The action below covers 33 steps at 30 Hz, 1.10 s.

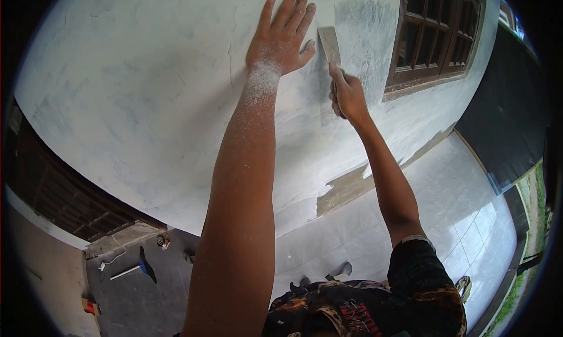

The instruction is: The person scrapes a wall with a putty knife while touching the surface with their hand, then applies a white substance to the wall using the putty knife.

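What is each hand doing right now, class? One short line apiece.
Left hand: open, palm toward the wall, holding nothing visible.
Right hand: closed around a scraper, blade pointing up.

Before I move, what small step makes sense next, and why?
Probably draw the scraper rightward over the grey patch: the right hand has it at that patch's edge, the surface looks streaky, and the left hand, spread on the wall, is close on the other side.

Scraper handle (335, 91) mostly hidden in right grip (349, 96).
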{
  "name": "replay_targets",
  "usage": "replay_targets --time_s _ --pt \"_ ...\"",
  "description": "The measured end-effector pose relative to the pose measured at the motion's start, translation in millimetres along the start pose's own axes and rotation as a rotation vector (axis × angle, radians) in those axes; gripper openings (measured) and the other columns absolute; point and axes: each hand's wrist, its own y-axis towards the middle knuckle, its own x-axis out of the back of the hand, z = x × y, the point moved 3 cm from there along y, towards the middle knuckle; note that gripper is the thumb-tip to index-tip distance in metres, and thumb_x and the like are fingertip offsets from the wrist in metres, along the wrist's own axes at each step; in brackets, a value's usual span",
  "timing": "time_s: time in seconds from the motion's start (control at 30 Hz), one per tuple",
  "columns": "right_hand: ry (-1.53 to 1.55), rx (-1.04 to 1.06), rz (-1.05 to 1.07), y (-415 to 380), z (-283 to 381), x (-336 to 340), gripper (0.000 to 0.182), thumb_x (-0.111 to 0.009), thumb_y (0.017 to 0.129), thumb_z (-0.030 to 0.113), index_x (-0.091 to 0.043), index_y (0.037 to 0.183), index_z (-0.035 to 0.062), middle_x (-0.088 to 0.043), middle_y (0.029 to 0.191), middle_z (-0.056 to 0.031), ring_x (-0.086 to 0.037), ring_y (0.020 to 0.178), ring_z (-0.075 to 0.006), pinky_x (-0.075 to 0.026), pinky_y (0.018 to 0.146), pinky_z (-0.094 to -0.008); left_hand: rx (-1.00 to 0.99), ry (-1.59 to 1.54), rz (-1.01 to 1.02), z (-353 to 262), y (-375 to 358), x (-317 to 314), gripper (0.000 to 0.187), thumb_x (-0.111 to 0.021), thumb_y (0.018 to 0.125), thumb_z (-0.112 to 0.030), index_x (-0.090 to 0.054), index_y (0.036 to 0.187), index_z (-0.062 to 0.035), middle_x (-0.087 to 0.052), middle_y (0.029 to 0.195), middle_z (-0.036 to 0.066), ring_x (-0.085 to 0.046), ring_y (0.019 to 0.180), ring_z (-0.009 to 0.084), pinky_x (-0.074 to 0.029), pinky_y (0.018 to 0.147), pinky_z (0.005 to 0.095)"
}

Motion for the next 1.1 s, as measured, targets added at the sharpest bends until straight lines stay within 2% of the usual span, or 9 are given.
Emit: replay_targets --time_s 0.1,0.2,0.27,0.47,0.53,0.67,0.73,1.0,1.1 --pt "-0.046 -0.07 -0.015 -19.8 -26.8 0.2 0.058 -0.053 0.094 0.054 -0.047 0.06 0.0076 -0.043 0.049 0.0003 -0.042 0.036 -0.0101 -0.033 0.033 -0.0282 0.013 -0.028 -0.009 -2.4 0.4 -2.7 0.081 -0.043 0.089 -0.06 -0.026 0.151 -0.0107 -0.014 0.16 0.012 -0.005 0.149 0.0279 -0.003 0.119 0.0518" --pt "-0.03 -0.089 -0.008 -13.5 -15.6 1.7 0.057 -0.053 0.095 0.053 -0.047 0.061 0.0069 -0.042 0.049 0.0005 -0.042 0.036 -0.0102 -0.033 0.034 -0.0285 0.067 0.195 -0.03 -7.5 0.7 -9.0 0.078 -0.041 0.088 -0.066 -0.027 0.151 -0.0224 -0.019 0.159 0.005 -0.007 0.149 0.0247 0.0 0.118 0.0564" --pt "-0.003 0.009 0.015 2.9 7.3 1.3 0.057 -0.053 0.095 0.052 -0.047 0.06 0.0077 -0.042 0.049 0.0006 -0.042 0.037 -0.0103 -0.034 0.034 -0.0286 0.059 0.152 -0.017 -5.6 0.2 -8.8 0.078 -0.042 0.088 -0.065 -0.026 0.152 -0.0222 -0.019 0.16 0.004 -0.006 0.149 0.0243 -0.002 0.118 0.0559" --pt "-0.073 -0.02 -0.021 -17.8 -34.0 4.1 0.055 -0.053 0.095 0.054 -0.045 0.062 0.0094 -0.042 0.049 -0.0004 -0.038 0.032 -0.0102 -0.03 0.03 -0.0275 0.077 0.135 -0.002 -6.7 0.6 -6.8 0.076 -0.039 0.09 -0.064 -0.026 0.152 -0.0217 -0.019 0.16 0.003 -0.006 0.149 0.0229 -0.003 0.118 0.0535" --pt "-0.074 -0.133 -0.037 -22.5 -40.8 7.1 0.056 -0.056 0.093 0.052 -0.051 0.061 0.0064 -0.046 0.05 -0.0013 -0.045 0.037 -0.0114 -0.035 0.034 -0.0295 0.086 0.183 0.009 -6.0 -1.2 -4.2 0.075 -0.037 0.091 -0.064 -0.027 0.152 -0.0214 -0.019 0.16 0.003 -0.007 0.149 0.0226 -0.003 0.119 0.0525" --pt "-0.065 -0.108 -0.002 -15.3 -21.9 10.2 0.056 -0.055 0.094 0.053 -0.046 0.061 0.0091 -0.041 0.049 0.0012 -0.039 0.035 -0.009 -0.03 0.031 -0.0269 0.105 0.206 -0.081 -3.0 -3.4 -3.0 0.075 -0.039 0.09 -0.064 -0.029 0.15 -0.0207 -0.021 0.159 0.003 -0.008 0.149 0.023 -0.003 0.119 0.0532" --pt "-0.059 -0.078 -0.012 -12.2 -7.0 5.1 0.054 -0.055 0.094 0.053 -0.047 0.063 0.009 -0.04 0.049 0.0016 -0.038 0.034 -0.0092 -0.03 0.031 -0.0269 0.008 0.019 -0.015 -0.2 0.5 0.4 0.081 -0.042 0.09 -0.06 -0.027 0.151 -0.0105 -0.015 0.16 0.012 -0.005 0.149 0.028 -0.003 0.119 0.0516" --pt "0.001 -0.136 0.016 -13.6 -30.7 -0.7 0.058 -0.053 0.095 0.053 -0.045 0.059 0.008 -0.043 0.048 -0.0005 -0.04 0.033 -0.0112 -0.032 0.032 -0.0275 0.009 0.017 -0.019 0.2 2.2 0.2 0.081 -0.041 0.09 -0.06 -0.026 0.151 -0.0104 -0.014 0.16 0.012 -0.005 0.149 0.0277 -0.002 0.119 0.0515" --pt "-0.001 -0.014 0.004 -0.8 -1.0 -3.4 0.058 -0.053 0.094 0.054 -0.046 0.06 0.0076 -0.042 0.048 -0.0001 -0.042 0.034 -0.0119 -0.032 0.032 -0.0285 0.005 0.009 -0.01 -0.4 0.9 -2.1 0.08 -0.041 0.09 -0.06 -0.026 0.151 -0.0105 -0.014 0.16 0.012 -0.005 0.149 0.0274 -0.002 0.119 0.0516"
